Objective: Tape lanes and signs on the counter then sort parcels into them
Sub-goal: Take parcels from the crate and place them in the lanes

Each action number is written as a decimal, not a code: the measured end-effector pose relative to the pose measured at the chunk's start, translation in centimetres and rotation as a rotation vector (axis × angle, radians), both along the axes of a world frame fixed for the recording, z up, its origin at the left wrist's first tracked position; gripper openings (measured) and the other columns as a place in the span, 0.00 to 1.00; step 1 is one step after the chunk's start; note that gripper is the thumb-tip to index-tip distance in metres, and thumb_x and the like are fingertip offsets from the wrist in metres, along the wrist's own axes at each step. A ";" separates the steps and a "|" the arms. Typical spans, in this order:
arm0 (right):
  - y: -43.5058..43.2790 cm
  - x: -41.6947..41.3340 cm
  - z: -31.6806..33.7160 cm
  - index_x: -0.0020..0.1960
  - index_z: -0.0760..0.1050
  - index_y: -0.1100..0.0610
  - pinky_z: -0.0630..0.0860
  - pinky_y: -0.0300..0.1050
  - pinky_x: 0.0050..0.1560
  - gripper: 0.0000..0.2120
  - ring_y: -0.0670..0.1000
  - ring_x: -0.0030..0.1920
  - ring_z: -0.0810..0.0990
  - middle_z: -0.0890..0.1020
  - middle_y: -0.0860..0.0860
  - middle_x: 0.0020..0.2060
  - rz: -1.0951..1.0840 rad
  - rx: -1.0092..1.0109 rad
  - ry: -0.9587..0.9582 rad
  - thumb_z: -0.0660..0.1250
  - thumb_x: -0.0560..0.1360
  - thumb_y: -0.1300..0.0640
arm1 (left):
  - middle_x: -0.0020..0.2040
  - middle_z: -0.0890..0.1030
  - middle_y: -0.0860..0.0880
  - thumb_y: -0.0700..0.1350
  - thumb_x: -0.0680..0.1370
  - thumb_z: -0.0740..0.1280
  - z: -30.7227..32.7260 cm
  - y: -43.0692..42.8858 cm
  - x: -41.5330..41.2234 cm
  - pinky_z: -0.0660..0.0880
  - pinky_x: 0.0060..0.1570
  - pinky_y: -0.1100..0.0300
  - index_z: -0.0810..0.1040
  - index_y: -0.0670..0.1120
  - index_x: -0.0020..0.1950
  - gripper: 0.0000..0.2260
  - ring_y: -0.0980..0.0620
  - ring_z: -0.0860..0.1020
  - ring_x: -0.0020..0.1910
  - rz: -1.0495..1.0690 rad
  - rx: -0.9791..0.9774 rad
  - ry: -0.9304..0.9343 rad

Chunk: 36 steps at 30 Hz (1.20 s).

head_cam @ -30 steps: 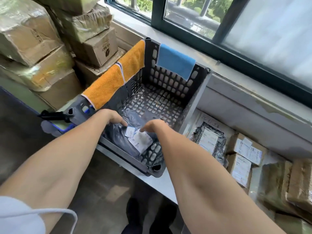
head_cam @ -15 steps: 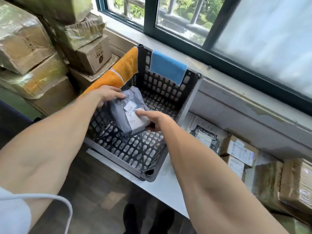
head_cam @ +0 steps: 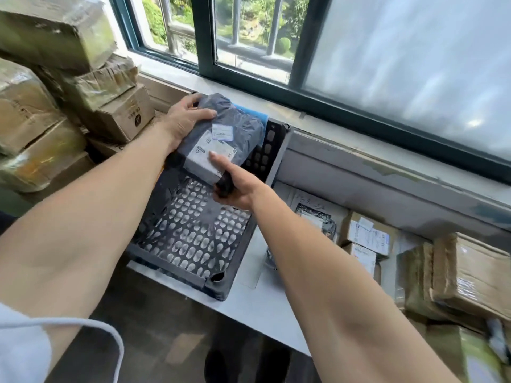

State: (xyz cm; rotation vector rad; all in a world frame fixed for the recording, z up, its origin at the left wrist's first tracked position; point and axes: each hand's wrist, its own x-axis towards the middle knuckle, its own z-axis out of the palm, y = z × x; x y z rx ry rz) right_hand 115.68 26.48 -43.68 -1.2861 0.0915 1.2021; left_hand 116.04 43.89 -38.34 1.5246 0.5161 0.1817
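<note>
The grey poly-mailer parcel [head_cam: 235,124] is held above the grey perforated crate [head_cam: 166,268] on the bench [head_cam: 262,299]. The left hand [head_cam: 184,120] has its fingers clamped on the far left edge. The right hand [head_cam: 236,190] has its fingers clamped on the near corner, thumb on the shipping label [head_cam: 199,159].

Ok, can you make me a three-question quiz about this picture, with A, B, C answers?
1. Where is the grey parcel?
A. held up above the basket
B. flat on the basket's floor
C. on the windowsill

2. What colour is the cloth peeking out behind the parcel?
A. red
B. blue
C. green

3. What are the left hand and right hand doing?
A. both hang free
B. only the left holds the parcel
C. both hold the parcel

Answers:
1 A, the basket's holed floor shows below it.
2 B, a blue edge shows at the basket's far wall.
3 C, the left grips the far end and the right grips the near corner.
</note>
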 end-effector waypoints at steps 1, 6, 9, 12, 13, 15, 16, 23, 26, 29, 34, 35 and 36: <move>-0.4 0.0 0.2 0.56 0.75 0.53 0.78 0.42 0.38 0.25 0.48 0.38 0.73 0.73 0.51 0.40 -0.027 0.001 -0.040 0.77 0.66 0.40 | 0.58 0.82 0.43 0.46 0.69 0.78 0.4 -0.9 0.0 0.81 0.42 0.57 0.73 0.47 0.69 0.29 0.50 0.85 0.45 -0.037 -0.002 0.054; -3.7 0.5 0.9 0.63 0.76 0.56 0.78 0.40 0.35 0.30 0.46 0.34 0.79 0.80 0.50 0.42 -0.134 0.020 -0.243 0.76 0.68 0.41 | 0.55 0.84 0.42 0.62 0.60 0.80 1.9 -3.5 -0.2 0.81 0.47 0.49 0.79 0.44 0.65 0.39 0.44 0.84 0.51 -0.214 -0.112 0.287; -5.9 0.9 1.3 0.68 0.73 0.53 0.79 0.45 0.47 0.34 0.50 0.49 0.82 0.82 0.51 0.56 -0.182 0.048 -0.301 0.74 0.67 0.38 | 0.54 0.85 0.43 0.64 0.63 0.77 2.9 -5.9 0.5 0.81 0.50 0.50 0.86 0.47 0.51 0.25 0.45 0.84 0.50 -0.300 -0.128 0.266; -8.6 1.5 1.8 0.71 0.70 0.50 0.75 0.45 0.56 0.34 0.48 0.59 0.80 0.80 0.47 0.62 -0.273 0.096 -0.400 0.69 0.71 0.35 | 0.55 0.84 0.42 0.63 0.66 0.75 3.9 -8.5 1.6 0.81 0.48 0.52 0.86 0.48 0.50 0.22 0.45 0.85 0.48 -0.365 -0.134 0.216; -9.6 1.9 2.2 0.72 0.69 0.51 0.75 0.47 0.60 0.34 0.48 0.61 0.79 0.80 0.47 0.63 -0.340 0.125 -0.419 0.68 0.72 0.35 | 0.55 0.84 0.42 0.63 0.67 0.75 4.3 -9.5 2.0 0.81 0.48 0.52 0.86 0.47 0.51 0.23 0.45 0.85 0.48 -0.397 -0.152 0.209; -11.3 2.6 3.1 0.73 0.68 0.53 0.73 0.54 0.66 0.34 0.53 0.62 0.79 0.80 0.51 0.63 -0.465 0.203 -0.427 0.68 0.73 0.37 | 0.54 0.84 0.42 0.64 0.67 0.75 4.7 -11.5 2.8 0.81 0.48 0.52 0.86 0.48 0.50 0.22 0.46 0.85 0.47 -0.469 -0.175 0.215; -12.3 3.1 3.7 0.72 0.69 0.54 0.72 0.57 0.67 0.33 0.56 0.62 0.79 0.80 0.54 0.63 -0.512 0.243 -0.424 0.68 0.74 0.38 | 0.54 0.84 0.43 0.64 0.67 0.75 4.8 -12.6 3.2 0.81 0.48 0.52 0.86 0.48 0.50 0.22 0.46 0.85 0.47 -0.507 -0.179 0.223; -19.8 4.6 4.7 0.68 0.72 0.55 0.76 0.62 0.62 0.26 0.59 0.58 0.82 0.83 0.57 0.58 -0.681 0.286 -0.470 0.70 0.74 0.45 | 0.52 0.85 0.44 0.66 0.65 0.75 6.1 -19.9 5.4 0.81 0.42 0.54 0.87 0.49 0.49 0.24 0.47 0.85 0.43 -0.662 -0.128 0.271; -22.0 4.1 5.0 0.67 0.72 0.54 0.77 0.62 0.61 0.27 0.58 0.57 0.82 0.83 0.56 0.56 -0.731 0.266 -0.478 0.72 0.72 0.45 | 0.50 0.86 0.44 0.66 0.65 0.75 6.2 -22.1 5.7 0.81 0.39 0.55 0.87 0.49 0.47 0.23 0.47 0.86 0.42 -0.705 -0.138 0.272; -23.6 3.4 5.0 0.67 0.72 0.53 0.77 0.62 0.60 0.30 0.57 0.57 0.83 0.84 0.55 0.56 -0.770 0.239 -0.479 0.74 0.69 0.43 | 0.49 0.86 0.45 0.66 0.64 0.75 6.0 -23.9 5.7 0.81 0.38 0.56 0.87 0.49 0.47 0.23 0.48 0.86 0.42 -0.750 -0.133 0.287; -25.9 2.0 3.8 0.67 0.73 0.54 0.75 0.63 0.62 0.30 0.58 0.58 0.82 0.83 0.56 0.57 -0.820 0.227 -0.494 0.74 0.69 0.42 | 0.51 0.86 0.45 0.67 0.63 0.75 4.8 -26.3 5.5 0.81 0.39 0.55 0.87 0.49 0.47 0.24 0.47 0.85 0.42 -0.806 -0.127 0.325; -26.4 1.6 3.4 0.66 0.73 0.54 0.75 0.63 0.62 0.31 0.58 0.58 0.82 0.83 0.56 0.57 -0.836 0.213 -0.489 0.75 0.68 0.42 | 0.51 0.86 0.45 0.67 0.63 0.75 4.4 -26.8 5.4 0.81 0.40 0.55 0.87 0.49 0.47 0.24 0.47 0.85 0.42 -0.817 -0.123 0.338; -27.1 1.2 3.0 0.65 0.74 0.54 0.76 0.63 0.62 0.31 0.58 0.58 0.82 0.83 0.56 0.57 -0.864 0.196 -0.481 0.75 0.68 0.41 | 0.51 0.86 0.45 0.68 0.63 0.75 4.1 -27.7 5.4 0.81 0.40 0.55 0.87 0.49 0.48 0.25 0.47 0.85 0.42 -0.830 -0.112 0.354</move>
